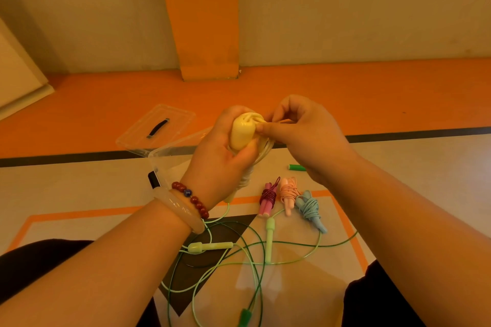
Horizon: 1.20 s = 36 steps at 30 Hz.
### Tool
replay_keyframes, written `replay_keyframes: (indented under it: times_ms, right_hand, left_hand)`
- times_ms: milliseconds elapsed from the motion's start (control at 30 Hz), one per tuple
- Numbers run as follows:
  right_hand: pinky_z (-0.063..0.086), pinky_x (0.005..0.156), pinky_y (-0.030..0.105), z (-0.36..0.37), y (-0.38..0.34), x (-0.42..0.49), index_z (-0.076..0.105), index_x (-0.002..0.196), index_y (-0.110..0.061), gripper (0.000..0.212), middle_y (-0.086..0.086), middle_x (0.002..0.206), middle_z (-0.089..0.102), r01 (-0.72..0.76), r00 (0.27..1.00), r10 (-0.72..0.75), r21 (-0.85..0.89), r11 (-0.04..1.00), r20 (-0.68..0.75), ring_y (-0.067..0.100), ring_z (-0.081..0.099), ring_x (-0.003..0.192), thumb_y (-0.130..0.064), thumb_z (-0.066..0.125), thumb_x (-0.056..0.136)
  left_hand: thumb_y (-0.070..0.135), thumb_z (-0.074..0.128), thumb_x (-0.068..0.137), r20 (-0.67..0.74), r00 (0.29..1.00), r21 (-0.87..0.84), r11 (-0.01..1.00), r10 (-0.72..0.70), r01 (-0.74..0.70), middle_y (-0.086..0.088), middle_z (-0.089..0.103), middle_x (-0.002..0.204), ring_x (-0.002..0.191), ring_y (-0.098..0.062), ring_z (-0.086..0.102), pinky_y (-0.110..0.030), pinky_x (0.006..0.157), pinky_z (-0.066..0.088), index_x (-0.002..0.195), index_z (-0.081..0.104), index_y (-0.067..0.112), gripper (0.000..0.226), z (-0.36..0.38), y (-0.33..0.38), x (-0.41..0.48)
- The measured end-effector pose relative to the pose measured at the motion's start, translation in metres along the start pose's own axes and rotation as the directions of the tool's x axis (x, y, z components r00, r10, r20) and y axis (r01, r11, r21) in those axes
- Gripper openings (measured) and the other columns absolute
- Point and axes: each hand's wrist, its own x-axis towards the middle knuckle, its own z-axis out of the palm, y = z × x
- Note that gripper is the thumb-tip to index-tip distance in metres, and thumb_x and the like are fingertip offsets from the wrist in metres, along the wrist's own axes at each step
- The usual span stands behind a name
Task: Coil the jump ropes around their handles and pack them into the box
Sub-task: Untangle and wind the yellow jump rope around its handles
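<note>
My left hand point(220, 156) grips a yellow jump rope point(243, 131) by its handles, with the cord wound round them. My right hand point(300, 130) pinches the yellow cord at the top of the bundle. On the floor below lie three coiled ropes: a maroon one point(268, 198), a pink one point(288, 194) and a blue one point(309, 207). Loose light green point(269, 236) and dark green point(245, 316) ropes sprawl uncoiled near my knees. The clear plastic box point(159, 159) stands behind my left hand, partly hidden.
The box's clear lid point(156, 125) with a black handle lies on the orange floor behind the box. A green handle point(296, 167) lies to the right under my right forearm. A wall and an orange pillar point(202, 21) rise at the back.
</note>
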Motion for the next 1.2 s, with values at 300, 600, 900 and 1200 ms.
replay_keyframes:
  times_ms: [300, 600, 900, 1200]
  right_hand:
    - [0.039, 0.053, 0.018, 0.01, 0.003, -0.001, 0.073, 0.084, -0.017, 0.014, -0.006, 0.064, 0.06, 0.025, 1.0, -0.026, -0.09, 0.996, -0.016, -0.003, 0.048, 0.057, -0.018, 0.061, 0.091]
    - [0.05, 0.074, 0.036, 0.011, 0.007, 0.001, 0.068, 0.084, -0.019, 0.014, 0.003, 0.081, 0.066, -0.112, 0.992, 0.102, 0.15, 0.982, 0.075, 0.018, 0.059, 0.078, -0.018, 0.059, 0.094]
    - [0.048, 0.075, 0.031, 0.009, 0.006, 0.002, 0.062, 0.088, -0.003, 0.008, 0.01, 0.081, 0.064, -0.358, 0.933, 0.27, 0.565, 0.743, 0.236, 0.021, 0.059, 0.079, -0.003, 0.055, 0.09]
    - [0.044, 0.074, 0.033, 0.0, 0.008, 0.005, 0.057, 0.104, -0.007, 0.04, 0.008, 0.09, 0.055, -0.541, 0.834, 0.349, 0.504, 0.674, 0.428, 0.021, 0.053, 0.082, -0.029, 0.064, 0.071]
  left_hand:
    - [0.015, 0.058, 0.086, 0.032, 0.999, -0.028, 1.0, -0.005, 0.006, 0.019, 0.054, 0.105, 0.093, 0.009, 0.055, -0.008, 0.074, 0.045, 0.118, 0.048, 0.029, 0.037, 0.004, -0.005, -0.003]
    - [0.029, 0.057, 0.084, 0.015, 0.999, 0.046, 0.998, -0.037, 0.036, 0.016, 0.052, 0.097, 0.089, -0.002, 0.055, -0.026, 0.069, 0.05, 0.112, 0.043, 0.028, 0.032, -0.001, -0.011, 0.001]
    - [0.027, 0.057, 0.085, 0.073, 0.997, 0.097, 0.995, -0.003, -0.004, 0.017, 0.05, 0.093, 0.082, 0.01, 0.053, -0.015, 0.065, 0.045, 0.102, 0.038, 0.041, 0.03, -0.006, -0.007, 0.003]
    - [0.039, 0.056, 0.084, 0.182, 0.983, 0.159, 0.987, -0.006, -0.024, 0.018, 0.054, 0.098, 0.088, -0.002, 0.054, -0.021, 0.068, 0.047, 0.106, 0.044, 0.043, 0.026, -0.007, -0.008, 0.003]
